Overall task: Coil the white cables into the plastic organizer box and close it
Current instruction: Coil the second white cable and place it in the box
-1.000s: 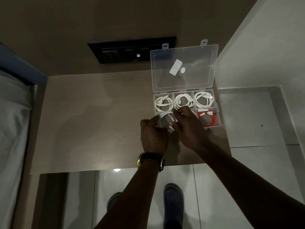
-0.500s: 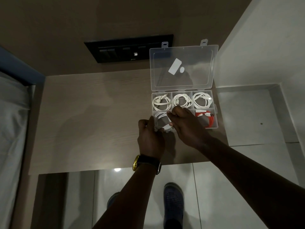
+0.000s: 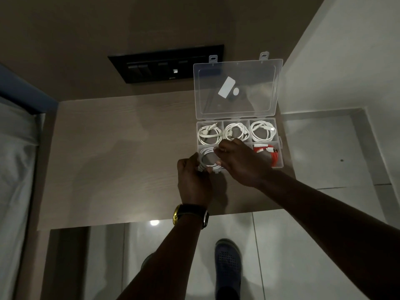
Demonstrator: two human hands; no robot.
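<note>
A clear plastic organizer box (image 3: 280, 142) lies at the right end of a wooden shelf, its lid (image 3: 237, 87) standing open against the wall. Each of the three back compartments holds a coiled white cable (image 3: 262, 132). A red cable (image 3: 273, 154) lies in the front right compartment. In the front left compartment sits another coiled white cable (image 3: 207, 158). My left hand (image 3: 192, 180) grips that coil at its near left side. My right hand (image 3: 240, 162) pinches the same coil from the right and hides the front middle compartment.
The wooden shelf (image 3: 121, 161) extends left of the box. A black switch panel (image 3: 164, 64) is on the wall behind. White wall and tiled ledge (image 3: 324, 148) lie to the right, a bed edge (image 3: 15, 169) to the left. My shoe (image 3: 227, 263) shows on the floor below.
Both hands have lowered the white coil into the front left compartment. The view has shifted slightly; the box and lid stay as they were.
</note>
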